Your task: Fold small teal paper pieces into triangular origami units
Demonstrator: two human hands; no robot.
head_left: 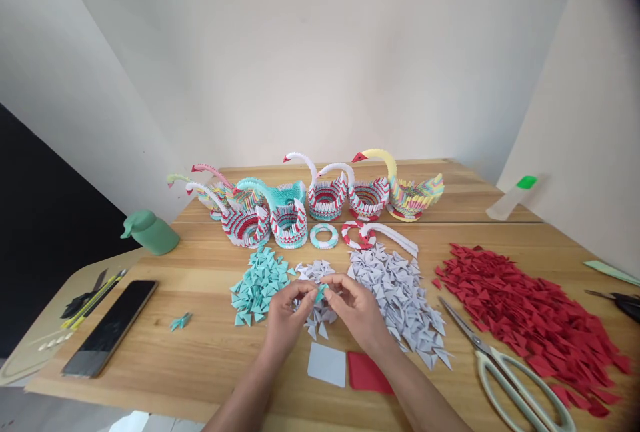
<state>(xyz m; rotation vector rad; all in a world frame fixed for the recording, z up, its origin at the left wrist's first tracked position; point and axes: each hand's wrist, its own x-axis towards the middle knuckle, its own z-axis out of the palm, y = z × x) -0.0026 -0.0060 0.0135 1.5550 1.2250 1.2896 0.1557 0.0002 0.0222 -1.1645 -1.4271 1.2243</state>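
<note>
Between my two hands is a small turquoise folded paper piece, partly hidden by the fingertips. My left hand pinches it from the left. The thumb and forefinger of my right hand close on its other side. Behind and beneath the hands lies a small heap of pale grey-white paper triangles. To the left is a pile of turquoise paper triangles, and to the right a larger pale pile. A white paper sheet and a red paper stack lie nearer me.
Several folded-paper swans stand along the back, with paper rings before them. Scissors and red triangles lie at right. At left are a phone, a green bird-shaped container and pencils. A bottle stands back right.
</note>
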